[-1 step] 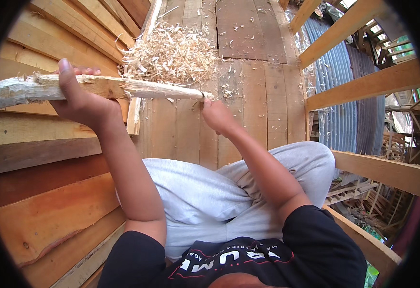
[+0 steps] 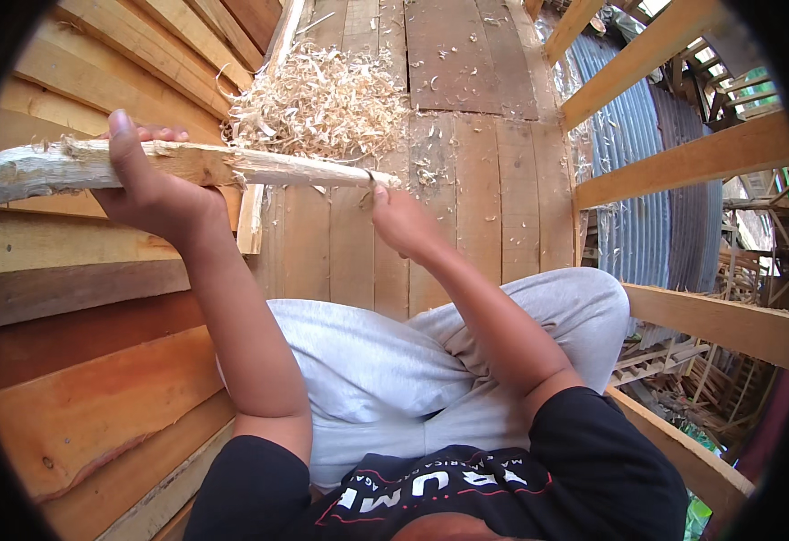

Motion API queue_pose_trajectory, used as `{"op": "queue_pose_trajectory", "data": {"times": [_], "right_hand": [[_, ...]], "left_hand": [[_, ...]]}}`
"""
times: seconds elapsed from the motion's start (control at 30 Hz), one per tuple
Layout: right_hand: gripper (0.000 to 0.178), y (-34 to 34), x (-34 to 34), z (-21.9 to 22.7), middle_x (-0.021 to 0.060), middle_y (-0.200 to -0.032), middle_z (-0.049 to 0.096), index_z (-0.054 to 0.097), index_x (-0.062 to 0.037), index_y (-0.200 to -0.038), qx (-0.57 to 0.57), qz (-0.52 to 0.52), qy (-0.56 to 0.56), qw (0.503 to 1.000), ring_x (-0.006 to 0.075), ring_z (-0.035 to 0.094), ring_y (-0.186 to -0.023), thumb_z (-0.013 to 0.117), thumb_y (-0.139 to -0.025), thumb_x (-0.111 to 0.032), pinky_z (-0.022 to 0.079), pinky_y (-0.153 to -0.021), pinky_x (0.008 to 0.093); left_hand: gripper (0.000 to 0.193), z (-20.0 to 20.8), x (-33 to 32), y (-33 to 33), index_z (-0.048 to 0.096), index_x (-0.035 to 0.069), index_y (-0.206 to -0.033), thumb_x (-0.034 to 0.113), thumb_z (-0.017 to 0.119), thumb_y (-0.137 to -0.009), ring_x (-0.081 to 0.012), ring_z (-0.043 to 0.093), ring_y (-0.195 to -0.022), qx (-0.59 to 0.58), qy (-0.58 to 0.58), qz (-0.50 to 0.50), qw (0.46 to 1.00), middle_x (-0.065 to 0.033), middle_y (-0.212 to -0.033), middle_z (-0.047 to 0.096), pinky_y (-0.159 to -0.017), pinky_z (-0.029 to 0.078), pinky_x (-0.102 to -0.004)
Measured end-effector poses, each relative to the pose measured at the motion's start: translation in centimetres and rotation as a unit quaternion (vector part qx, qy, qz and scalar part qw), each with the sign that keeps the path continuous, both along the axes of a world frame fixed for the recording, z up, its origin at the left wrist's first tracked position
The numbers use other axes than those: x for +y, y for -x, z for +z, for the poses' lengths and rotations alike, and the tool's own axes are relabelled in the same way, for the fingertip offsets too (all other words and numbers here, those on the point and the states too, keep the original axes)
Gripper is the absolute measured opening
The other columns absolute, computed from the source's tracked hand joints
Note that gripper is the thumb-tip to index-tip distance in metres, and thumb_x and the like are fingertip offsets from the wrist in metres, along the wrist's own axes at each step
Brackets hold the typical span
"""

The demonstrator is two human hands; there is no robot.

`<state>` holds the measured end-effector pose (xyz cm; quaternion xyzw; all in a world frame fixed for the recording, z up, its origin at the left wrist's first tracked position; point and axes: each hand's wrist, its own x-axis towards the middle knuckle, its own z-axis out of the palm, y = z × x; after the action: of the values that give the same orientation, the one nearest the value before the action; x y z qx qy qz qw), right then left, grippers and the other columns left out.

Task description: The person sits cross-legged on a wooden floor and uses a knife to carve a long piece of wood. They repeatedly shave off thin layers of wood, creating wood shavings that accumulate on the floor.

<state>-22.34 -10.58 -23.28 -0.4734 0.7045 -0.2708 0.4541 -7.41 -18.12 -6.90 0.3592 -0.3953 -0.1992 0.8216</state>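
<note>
My left hand [image 2: 155, 185] is wrapped round a long, partly stripped wooden stick [image 2: 277, 168], its thumb lying over the near side. Thick and rough at the far left, the stick tapers to a pale, shaved tip at the right. Close to that tip, my closed right hand [image 2: 403, 221] holds what looks like a small knife [image 2: 372, 177]. Only a thin dark blade shows, lying across the stick; the handle is hidden in my fist. Beyond the stick, a heap of curled wood shavings [image 2: 318, 104] lies on the plank floor [image 2: 480, 216].
Overlapping wooden boards [image 2: 97, 397] form a wall close on my left. To the right runs a wooden railing [image 2: 683, 171], with corrugated metal sheets [image 2: 629, 126] and stacked timber beyond it. My bent legs in grey trousers [image 2: 367, 352] are below the stick.
My right hand and the dark blade have shifted slightly left along the stick, away from its tip. The left hand and the stick stay put.
</note>
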Motion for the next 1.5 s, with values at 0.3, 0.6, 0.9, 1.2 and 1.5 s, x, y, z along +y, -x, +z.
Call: {"op": "queue_pose_trajectory", "data": {"times": [0.3,0.6,0.9,1.2,1.5], "right_hand": [[0.057,2.4,-0.8,-2.0,0.0301,-0.081,0.065,0.06,0.0131,-0.086,-0.048,-0.052,-0.182,0.981,0.0448,0.064,-0.074,0.03,-0.102,-0.032,0.05,-0.07,0.0497],[0.056,2.5,-0.9,-2.2,0.0256,-0.076,0.064,0.059,0.0142,-0.09,-0.002,-0.044,-0.134,0.99,0.037,0.064,-0.061,0.031,-0.102,-0.033,0.051,-0.057,0.0464],[0.047,3.2,-0.9,0.0,0.0089,-0.059,0.05,0.051,0.0031,-0.09,-0.138,0.029,-0.181,0.973,0.0199,0.049,-0.043,0.03,-0.103,-0.036,0.043,-0.042,0.0393],[0.053,1.4,0.3,3.0,0.0172,-0.064,0.059,0.057,0.0093,-0.085,-0.007,0.048,-0.135,0.99,0.0278,0.059,-0.049,0.033,-0.102,-0.034,0.049,-0.046,0.0422],[0.047,3.1,-0.4,2.0,0.005,-0.057,0.046,0.053,0.0039,-0.084,-0.07,0.042,-0.173,0.982,0.0185,0.047,-0.044,0.033,-0.102,-0.034,0.042,-0.041,0.036]], "left_hand": [[0.02,0.0,0.1,0.1,0.049,0.002,-0.086,0.014,0.065,-0.083,-0.0163,0.049,-0.059,0.009,-0.016,-0.012,1.0,-0.005,-0.07,0.048,-0.053,0.046,-0.0318],[0.024,-0.1,-0.2,0.0,0.049,0.002,-0.089,0.017,0.067,-0.082,-0.0161,0.048,-0.064,-0.019,-0.019,-0.014,1.0,-0.0066,-0.075,0.047,-0.056,0.047,-0.0328],[0.024,0.0,0.0,0.4,0.051,0.002,-0.09,0.016,0.069,-0.08,-0.0164,0.051,-0.065,-0.011,-0.013,-0.004,1.0,-0.0061,-0.073,0.049,-0.058,0.049,-0.0329],[0.026,-0.5,-0.2,-0.5,0.051,0.0,-0.096,0.012,0.068,-0.081,-0.0157,0.054,-0.057,0.013,0.006,-0.017,1.0,-0.0064,-0.071,0.054,-0.051,0.049,-0.0299],[0.024,-0.5,-0.3,-0.3,0.05,0.001,-0.093,0.013,0.067,-0.081,-0.0153,0.053,-0.056,0.002,0.015,-0.025,1.0,-0.0046,-0.067,0.051,-0.052,0.05,-0.0308]]}}
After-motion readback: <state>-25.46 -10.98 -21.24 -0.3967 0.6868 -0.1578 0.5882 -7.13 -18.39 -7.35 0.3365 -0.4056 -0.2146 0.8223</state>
